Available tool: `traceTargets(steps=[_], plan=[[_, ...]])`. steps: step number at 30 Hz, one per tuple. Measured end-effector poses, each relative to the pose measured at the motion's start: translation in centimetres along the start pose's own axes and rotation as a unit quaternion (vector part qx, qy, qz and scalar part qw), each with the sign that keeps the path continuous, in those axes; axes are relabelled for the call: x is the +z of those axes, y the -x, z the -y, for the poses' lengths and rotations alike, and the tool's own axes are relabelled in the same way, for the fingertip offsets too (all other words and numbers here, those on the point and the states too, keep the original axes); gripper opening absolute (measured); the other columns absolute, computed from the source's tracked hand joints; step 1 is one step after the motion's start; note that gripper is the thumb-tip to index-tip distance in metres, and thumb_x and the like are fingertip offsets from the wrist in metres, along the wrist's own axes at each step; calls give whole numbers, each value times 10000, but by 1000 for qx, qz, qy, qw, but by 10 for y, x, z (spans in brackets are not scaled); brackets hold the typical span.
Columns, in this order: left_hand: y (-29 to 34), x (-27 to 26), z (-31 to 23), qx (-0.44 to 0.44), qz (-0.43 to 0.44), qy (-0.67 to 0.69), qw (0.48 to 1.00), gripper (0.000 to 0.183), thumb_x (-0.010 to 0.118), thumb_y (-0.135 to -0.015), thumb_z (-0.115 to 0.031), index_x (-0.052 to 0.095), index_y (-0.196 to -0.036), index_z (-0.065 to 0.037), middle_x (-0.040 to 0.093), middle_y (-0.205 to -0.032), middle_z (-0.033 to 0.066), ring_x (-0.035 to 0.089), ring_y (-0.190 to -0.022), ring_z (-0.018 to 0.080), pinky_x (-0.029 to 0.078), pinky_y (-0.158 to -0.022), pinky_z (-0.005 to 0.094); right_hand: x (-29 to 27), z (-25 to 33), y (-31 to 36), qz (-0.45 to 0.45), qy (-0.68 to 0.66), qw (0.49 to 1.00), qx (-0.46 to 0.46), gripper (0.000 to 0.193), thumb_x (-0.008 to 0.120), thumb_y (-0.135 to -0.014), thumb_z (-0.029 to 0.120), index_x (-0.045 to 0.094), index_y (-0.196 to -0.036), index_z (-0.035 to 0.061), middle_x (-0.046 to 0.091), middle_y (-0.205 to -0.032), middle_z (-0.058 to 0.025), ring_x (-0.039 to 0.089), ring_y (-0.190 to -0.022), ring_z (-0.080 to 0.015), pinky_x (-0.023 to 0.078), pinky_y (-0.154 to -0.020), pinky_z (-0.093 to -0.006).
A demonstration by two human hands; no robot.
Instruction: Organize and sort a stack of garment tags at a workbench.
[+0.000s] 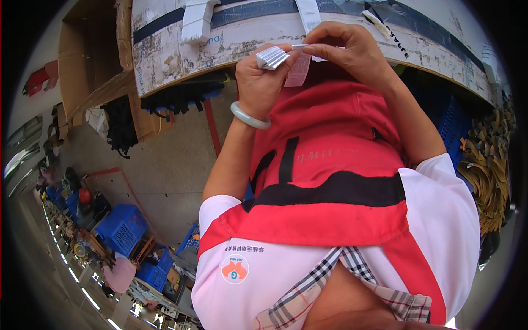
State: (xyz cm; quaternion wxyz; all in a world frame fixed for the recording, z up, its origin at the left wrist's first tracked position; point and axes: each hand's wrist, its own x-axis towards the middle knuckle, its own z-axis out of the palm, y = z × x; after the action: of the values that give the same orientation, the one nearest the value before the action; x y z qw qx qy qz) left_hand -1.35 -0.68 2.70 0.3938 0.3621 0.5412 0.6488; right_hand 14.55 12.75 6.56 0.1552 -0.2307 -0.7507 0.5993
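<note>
My left hand (258, 82), with a pale bangle on the wrist, is closed around a bundle of pleated white strips (271, 58). Between both hands, at the table's near edge, runs a thin whitish strip (298, 46). Thumb and fingers of my right hand (352, 55) pinch its right end. A pinkish, see-through tag (297, 72) hangs below the fingers, against my red apron (330, 126); what it is fixed to is hidden. Just beyond my hands lies a flat white stack (308, 15) on the table.
The worn, cardboard-covered table (159, 60) bears another white stack (198, 25) and a white piece beside black cord (377, 23). An open cardboard box (91, 60) stands left. Black straps (121, 124) hang below. At right are a blue crate (454, 129) and olive-brown strips (489, 165).
</note>
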Motion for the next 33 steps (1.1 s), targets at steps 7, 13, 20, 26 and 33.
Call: traceTargets(steps=[7,13,20,26,33], plan=[[-1,-4,-7,-153,53,104,981,168,688,-934,-160,715,-978,-1,646,-742,4,542,-609,60,418,-538,185,-12,12,-2,93,-68,992,55,189,703,-903,168,691,-934,-18,650,-789,-36,596,-727,-89,490,-698,-233],[-5,0,-2,-250,158,188,937,469,576,-970,-447,679,-989,11,660,-785,52,592,-627,100,481,-574,233,8,0,-4,77,-136,982,107,145,662,-939,141,676,-913,-1,619,-814,-11,560,-749,-71,468,-697,-207],[-5,1,14,-234,130,259,928,272,590,-996,-261,614,-1067,0,540,-776,19,560,-705,134,462,-635,250,-19,-45,-42,-199,373,888,-179,212,680,-919,159,726,-1124,126,596,-1054,-5,580,-865,-124,491,-739,-257],[-9,3,17,-102,12,56,993,157,686,-927,-140,684,-1007,-5,610,-822,15,568,-728,97,442,-639,231,-16,-42,-28,-144,228,956,-113,158,733,-856,126,745,-1011,94,597,-980,-49,591,-809,-167,495,-707,-280],[-21,-1,6,145,31,-86,985,157,724,-857,12,718,-1013,-4,693,-925,23,626,-848,82,509,-760,222,-4,3,-9,-39,54,992,-109,180,715,-887,126,714,-1040,31,629,-978,-12,601,-819,-92,507,-766,-222]])
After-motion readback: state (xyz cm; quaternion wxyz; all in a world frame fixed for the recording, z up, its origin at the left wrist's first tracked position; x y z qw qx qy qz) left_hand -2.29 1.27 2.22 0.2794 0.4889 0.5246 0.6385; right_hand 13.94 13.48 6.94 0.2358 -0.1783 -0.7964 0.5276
